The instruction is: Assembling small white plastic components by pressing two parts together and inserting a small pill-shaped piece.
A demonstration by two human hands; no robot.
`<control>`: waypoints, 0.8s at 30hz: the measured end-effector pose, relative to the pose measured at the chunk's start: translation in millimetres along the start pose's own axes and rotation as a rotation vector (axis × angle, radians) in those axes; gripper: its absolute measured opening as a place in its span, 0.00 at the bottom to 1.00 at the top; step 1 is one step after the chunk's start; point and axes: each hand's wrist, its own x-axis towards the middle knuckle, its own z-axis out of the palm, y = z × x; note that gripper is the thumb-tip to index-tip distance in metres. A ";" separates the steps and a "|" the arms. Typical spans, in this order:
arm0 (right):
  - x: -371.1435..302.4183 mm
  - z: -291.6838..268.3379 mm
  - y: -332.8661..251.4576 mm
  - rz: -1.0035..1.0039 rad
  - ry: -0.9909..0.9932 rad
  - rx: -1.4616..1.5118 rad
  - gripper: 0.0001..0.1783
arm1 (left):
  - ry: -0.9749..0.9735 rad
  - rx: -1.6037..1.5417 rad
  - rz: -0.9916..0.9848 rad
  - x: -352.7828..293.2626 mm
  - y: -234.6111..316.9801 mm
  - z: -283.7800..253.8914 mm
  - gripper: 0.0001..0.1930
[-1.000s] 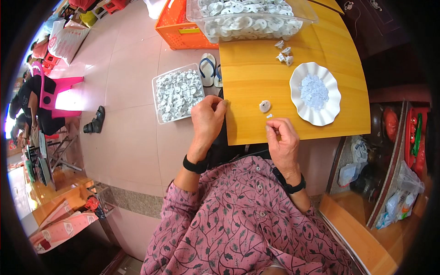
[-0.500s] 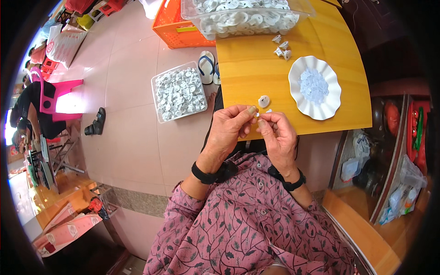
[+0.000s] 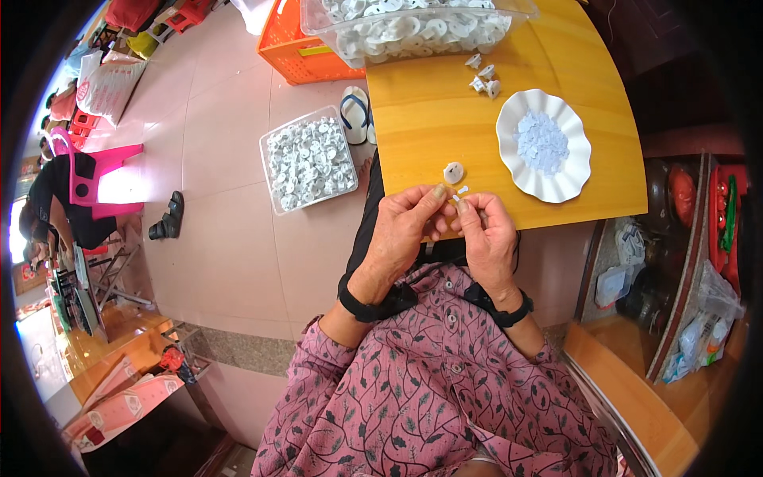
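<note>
both hands have come together at the table edge (image 3: 556, 211) — left hand (image 3: 405, 230) and right hand (image 3: 486, 238) now pinch a tiny white piece (image 3: 456, 195) between fingertips, beside the small white disc (image 3: 453, 172).

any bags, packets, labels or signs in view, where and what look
White bag: on the floor, far left, bulging, red print.
Pink boxes: lower left, long, flat, white patches.
Clear packets: right shelf, crumpled, pale contents.
Orange crate: top, yellow label on its side.
</note>
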 end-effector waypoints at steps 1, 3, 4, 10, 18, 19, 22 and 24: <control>-0.2 0.0 0.1 0.002 -0.001 0.000 0.05 | 0.001 0.000 -0.001 0.6 -0.8 -1.1 0.14; -0.4 -0.2 -0.2 0.021 0.002 0.027 0.04 | -0.030 0.014 0.000 1.9 -2.9 -3.9 0.15; -0.2 -0.7 2.1 0.022 0.002 0.027 0.04 | -0.030 0.014 -0.002 1.7 -2.8 -3.3 0.15; 1.1 -2.9 2.2 -0.029 -0.060 -0.059 0.03 | -0.022 0.117 0.038 1.8 -3.7 -3.8 0.14; -0.7 1.1 -0.8 -0.016 -0.011 0.033 0.04 | 0.038 0.150 0.029 3.5 -5.4 -6.3 0.13; -0.6 0.4 -1.8 -0.017 -0.012 0.032 0.04 | 0.038 0.150 0.029 3.7 -6.3 -6.9 0.13; -0.9 -1.2 -2.8 0.041 -0.067 -0.013 0.04 | 0.035 0.182 0.066 4.0 -7.1 -6.2 0.12; -1.9 1.1 -1.4 0.017 -0.065 -0.007 0.04 | 0.032 0.173 0.067 2.8 -5.9 -2.8 0.11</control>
